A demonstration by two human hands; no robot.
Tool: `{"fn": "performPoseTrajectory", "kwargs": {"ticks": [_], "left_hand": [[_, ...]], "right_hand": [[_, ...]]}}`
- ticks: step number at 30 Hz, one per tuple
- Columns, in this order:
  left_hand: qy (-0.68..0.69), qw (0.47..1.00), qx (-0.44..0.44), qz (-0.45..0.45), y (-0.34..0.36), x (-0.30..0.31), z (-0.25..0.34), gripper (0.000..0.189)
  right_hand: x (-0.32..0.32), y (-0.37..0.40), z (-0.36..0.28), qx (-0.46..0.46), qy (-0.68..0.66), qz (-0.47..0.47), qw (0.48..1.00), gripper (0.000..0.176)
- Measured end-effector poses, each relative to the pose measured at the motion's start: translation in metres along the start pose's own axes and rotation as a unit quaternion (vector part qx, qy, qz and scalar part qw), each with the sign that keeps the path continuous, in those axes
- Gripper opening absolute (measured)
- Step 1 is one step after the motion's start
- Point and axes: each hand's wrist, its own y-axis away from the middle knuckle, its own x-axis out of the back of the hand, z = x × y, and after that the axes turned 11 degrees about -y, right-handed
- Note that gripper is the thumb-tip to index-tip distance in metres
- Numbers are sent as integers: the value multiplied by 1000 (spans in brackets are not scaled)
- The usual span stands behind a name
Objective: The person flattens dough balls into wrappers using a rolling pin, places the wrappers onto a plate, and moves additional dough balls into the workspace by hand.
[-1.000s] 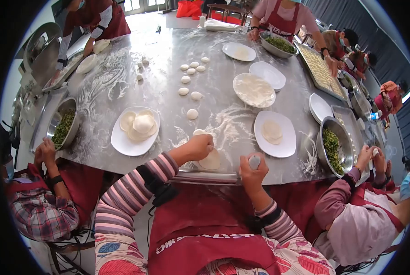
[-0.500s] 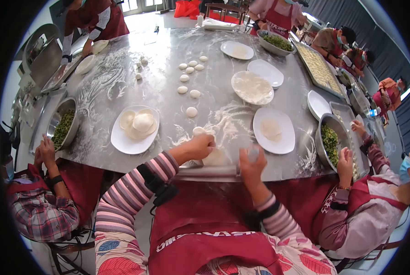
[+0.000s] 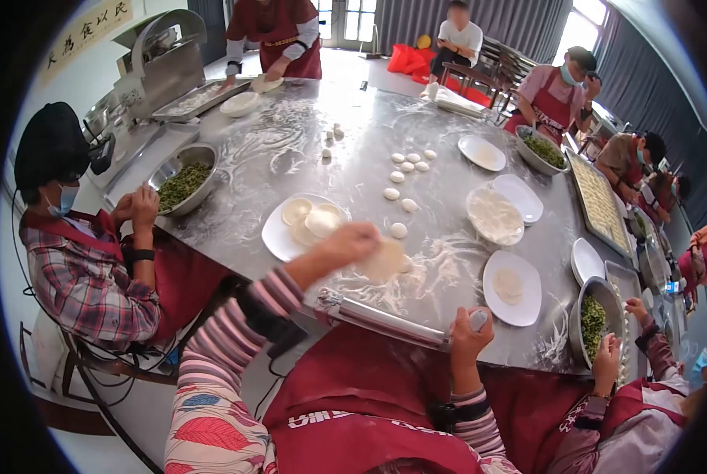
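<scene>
My left hand (image 3: 349, 242) pinches the edge of a thin round dough wrapper (image 3: 383, 263), which hangs over the floury patch of table. Just beyond this hand lies a white plate (image 3: 274, 241) with several round wrappers (image 3: 320, 222) on it; my wrist and forearm overlap its near side. By the front edge, my right hand (image 3: 467, 341) is closed in a fist round a rolling pin (image 3: 477, 318), whose pale end pokes out at the top. A second white plate (image 3: 525, 310) with pale wrappers (image 3: 507, 284) sits to the right of that hand.
Small dough balls (image 3: 398, 178) and a flour dish (image 3: 496, 217) are on the steel table (image 3: 306, 150). Bowls of green filling (image 3: 186, 183) (image 3: 593, 316) stand by people seated on both sides. A shiny metal strip (image 3: 385, 321) runs along the front edge. Other people work around the table.
The view has swung left. My left hand has risen from the table with the wrapper and moved towards the left plate. My right hand is now still, upright at the edge, with the rolling pin.
</scene>
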Motion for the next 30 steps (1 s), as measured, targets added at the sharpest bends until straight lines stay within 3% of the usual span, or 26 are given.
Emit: {"fn": "performPoseTrajectory", "kwargs": {"ticks": [1,2,4,5,6,8,9,11,13,14,17,20,22,25,27,30], "left_hand": [[29,998,40,46,9,25,3,19],[14,998,36,46,4,46,-31,21],[81,983,163,29,10,78,-72,32],[-44,981,179,58,13,89,-86,35],[-47,981,181,60,13,94,-110,35],[-205,942,217,151,6,100,-151,35],[-302,919,174,184,5,94,-148,29],[-339,906,99,234,-2,69,-102,23],[-228,960,-37,160,-21,34,-86,19],[-222,970,-46,93,-25,17,-60,18],[-271,957,-94,28,-48,-41,-42,23],[-296,954,-48,12,-59,-73,-26,26],[-322,944,-74,15,-68,-85,-30,24],[-217,969,-96,-66,-69,-98,-27,20],[-59,980,-16,-189,-58,-99,-10,17],[-36,981,-30,-186,-52,-112,-11,16]], "right_hand": [[1,-1,1,-5,7,-7,1000,16],[1,-3,3,-7,1,-7,1000,16],[1,-5,9,-2,5,-7,1000,17],[1,-4,7,-4,1,-6,1000,17],[0,-4,4,-5,-1,-4,1000,16],[-2,-6,5,-3,-7,-1,1000,16],[-1,-5,7,11,-7,-2,1000,17],[-1,-5,8,24,-5,-1,1000,17],[0,-3,6,4,-2,-2,1000,16],[2,-3,6,1,5,1,1000,16],[1,-7,9,-12,-1,-9,1000,16],[0,-5,3,7,-2,-8,1000,14],[1,-2,-12,-5,-93,-55,994,9],[12,-4,-9,27,-62,-94,993,6],[4,-13,-22,34,-74,-95,992,7],[-16,-40,-37,85,-17,-95,992,9]]}}
